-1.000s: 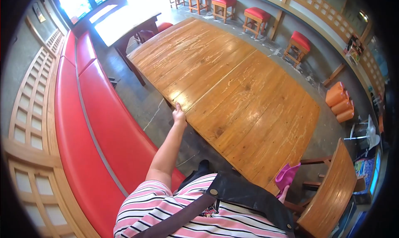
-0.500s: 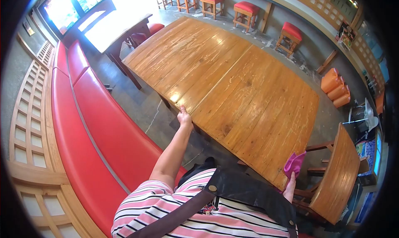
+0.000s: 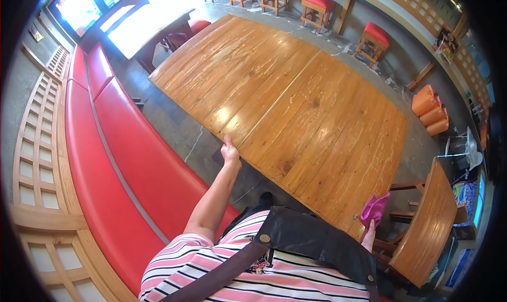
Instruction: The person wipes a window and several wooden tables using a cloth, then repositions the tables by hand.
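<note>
My left hand [image 3: 230,153] is closed on the near edge of a large wooden table [image 3: 322,128], with the thumb on top and the fingers hidden below. At the table's near right corner, my right hand [image 3: 369,232] holds a bright pink cloth [image 3: 374,209] against the edge. Only part of that hand shows; the apron hides the forearm. The tabletop is made of worn, varnished planks with a seam across the middle.
A long red padded bench [image 3: 142,159] runs along the left. Another table [image 3: 142,35] stands beyond the far left corner. Red-topped stools [image 3: 318,3] line the far wall. Orange containers [image 3: 430,109] and a smaller wooden table [image 3: 428,223] stand at the right.
The large table's far left corner has shifted left, nearer the red bench and the other table. Both hands keep their places on the table, and the view has tilted slightly.
</note>
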Tool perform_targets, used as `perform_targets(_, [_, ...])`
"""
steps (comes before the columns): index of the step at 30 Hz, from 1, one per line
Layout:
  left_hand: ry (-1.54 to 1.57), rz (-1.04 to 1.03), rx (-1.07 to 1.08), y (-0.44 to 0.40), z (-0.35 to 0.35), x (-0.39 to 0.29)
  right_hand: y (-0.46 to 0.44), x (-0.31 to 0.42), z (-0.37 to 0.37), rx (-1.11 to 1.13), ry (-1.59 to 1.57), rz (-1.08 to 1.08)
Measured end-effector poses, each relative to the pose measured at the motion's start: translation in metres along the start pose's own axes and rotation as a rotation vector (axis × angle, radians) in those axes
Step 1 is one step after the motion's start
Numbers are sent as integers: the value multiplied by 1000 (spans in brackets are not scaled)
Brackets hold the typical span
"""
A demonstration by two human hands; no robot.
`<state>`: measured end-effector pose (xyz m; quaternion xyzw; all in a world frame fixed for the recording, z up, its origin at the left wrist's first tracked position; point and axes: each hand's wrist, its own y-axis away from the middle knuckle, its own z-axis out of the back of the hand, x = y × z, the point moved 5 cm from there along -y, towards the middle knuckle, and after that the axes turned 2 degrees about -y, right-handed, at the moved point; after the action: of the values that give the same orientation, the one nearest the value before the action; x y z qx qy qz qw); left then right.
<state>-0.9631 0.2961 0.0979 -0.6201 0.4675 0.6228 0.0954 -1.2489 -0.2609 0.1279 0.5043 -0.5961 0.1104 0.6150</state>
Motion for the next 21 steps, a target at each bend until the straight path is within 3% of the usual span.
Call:
perform_targets(6, [-72, 60, 23, 7, -8, -2, -5, -6, 10, -81, 8, 43])
perform_targets(8, [-234, -28, -173, 10, -7, -8, 0, -7, 5, -83, -43, 29])
perform_targets(14, [-285, -186, -180, 16, -9, -17, 0, -2, -5, -127, -39, 52])
perform_targets(21, [-303, -199, -140, 6, -4, -11, 2, -1, -8, -131, -40, 37])
